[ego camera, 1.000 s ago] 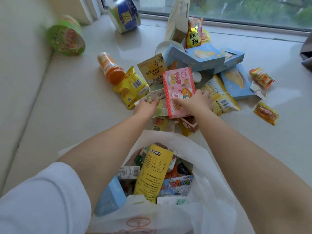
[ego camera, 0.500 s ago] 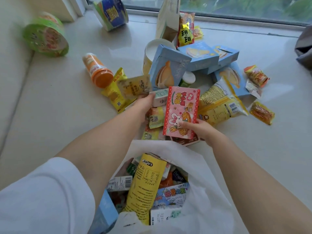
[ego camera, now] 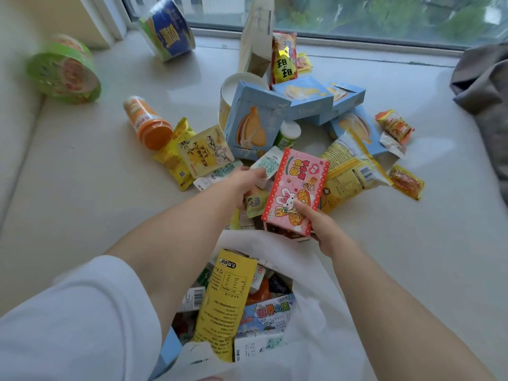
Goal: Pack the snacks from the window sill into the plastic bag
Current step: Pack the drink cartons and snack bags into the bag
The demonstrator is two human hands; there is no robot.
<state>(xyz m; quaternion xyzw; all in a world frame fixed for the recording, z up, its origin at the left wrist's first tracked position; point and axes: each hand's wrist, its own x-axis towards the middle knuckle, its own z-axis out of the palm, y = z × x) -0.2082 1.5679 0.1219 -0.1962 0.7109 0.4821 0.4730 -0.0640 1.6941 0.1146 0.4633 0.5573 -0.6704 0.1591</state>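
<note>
Nearest the camera, at six o'clock, the white plastic bag [ego camera: 310, 320] gapes open on the pale stone window sill [ego camera: 82, 204], already holding a tall yellow packet [ego camera: 222, 306] and other snacks. Just beyond its mouth, the right hand [ego camera: 321, 229] pinches the lower end of a pink rabbit-print box [ego camera: 297, 191], thumb on its face, holding it tilted above the pile. At about eleven o'clock from it, the left hand [ego camera: 242, 180] grips a small pale-green sachet [ego camera: 268, 165]. Farther out lies the snack heap: blue biscuit boxes [ego camera: 255, 122], yellow bags, an orange-lidded cup [ego camera: 147, 122]. At ten o'clock a green noodle bowl [ego camera: 64, 70] leans on the wall; a blue one [ego camera: 167, 28] sits by the window [ego camera: 371, 17]. Grey cloth [ego camera: 483, 86] lies at two o'clock.
</note>
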